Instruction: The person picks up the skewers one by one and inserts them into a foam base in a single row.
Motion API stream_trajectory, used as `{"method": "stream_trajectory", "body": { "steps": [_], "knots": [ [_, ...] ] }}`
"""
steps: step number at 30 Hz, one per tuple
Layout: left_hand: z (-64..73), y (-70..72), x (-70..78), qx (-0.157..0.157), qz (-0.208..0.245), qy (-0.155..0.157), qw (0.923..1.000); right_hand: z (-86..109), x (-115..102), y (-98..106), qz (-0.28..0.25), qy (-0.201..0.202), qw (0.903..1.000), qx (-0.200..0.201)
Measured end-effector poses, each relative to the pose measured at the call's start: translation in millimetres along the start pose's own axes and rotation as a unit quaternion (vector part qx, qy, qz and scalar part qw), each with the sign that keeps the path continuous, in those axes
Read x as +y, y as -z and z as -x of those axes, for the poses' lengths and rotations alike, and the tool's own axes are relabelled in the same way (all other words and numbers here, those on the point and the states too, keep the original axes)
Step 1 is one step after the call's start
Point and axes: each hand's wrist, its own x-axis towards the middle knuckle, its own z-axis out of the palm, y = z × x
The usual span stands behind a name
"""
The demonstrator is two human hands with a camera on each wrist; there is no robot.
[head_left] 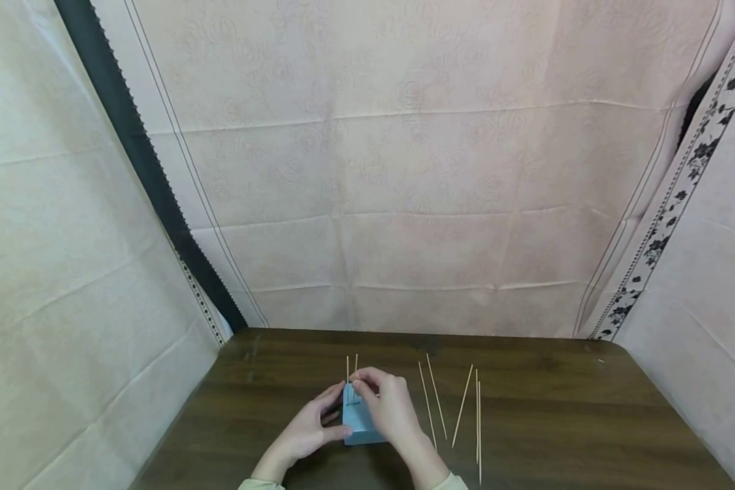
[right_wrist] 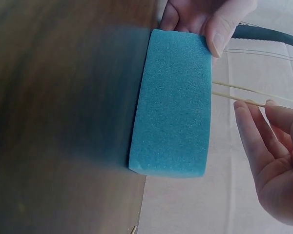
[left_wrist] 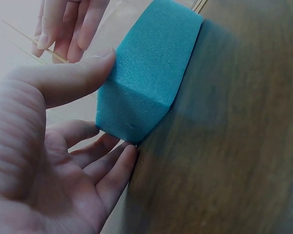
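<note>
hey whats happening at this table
A person is working at a dark wooden table with a blue foam block. The left hand steadies the block, thumb on one face and fingers at its base. The right hand pinches a thin wooden skewer that is stuck into the block; two skewers stand in it now. Five more loose skewers lie on the table to the right of the hands.

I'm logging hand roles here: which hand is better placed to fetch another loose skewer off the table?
Probably the right hand: the loose skewers lie just beside it, on its side of the blue foam block. The left hand holds that block steady on the far side.
</note>
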Motion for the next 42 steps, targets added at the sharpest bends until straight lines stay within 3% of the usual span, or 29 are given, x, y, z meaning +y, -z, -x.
{"method": "stream_trajectory", "body": {
  "steps": [31,36,42],
  "knots": [
    [-0.6,0.8,-1.3,0.003,-0.013,0.002,0.9999,-3.2,-2.3,19.1,-0.003,-0.023,0.9994,-0.026],
    [-1.2,2.3,-0.8,0.005,-0.013,0.005,0.9999,-2.3,1.7,31.1,-0.017,-0.018,0.9989,-0.039],
    [-1.3,-0.1,-1.2,0.008,-0.023,0.016,0.9996,2.4,16.2,54.9,-0.041,-0.042,0.9962,-0.065]
  ]
}}
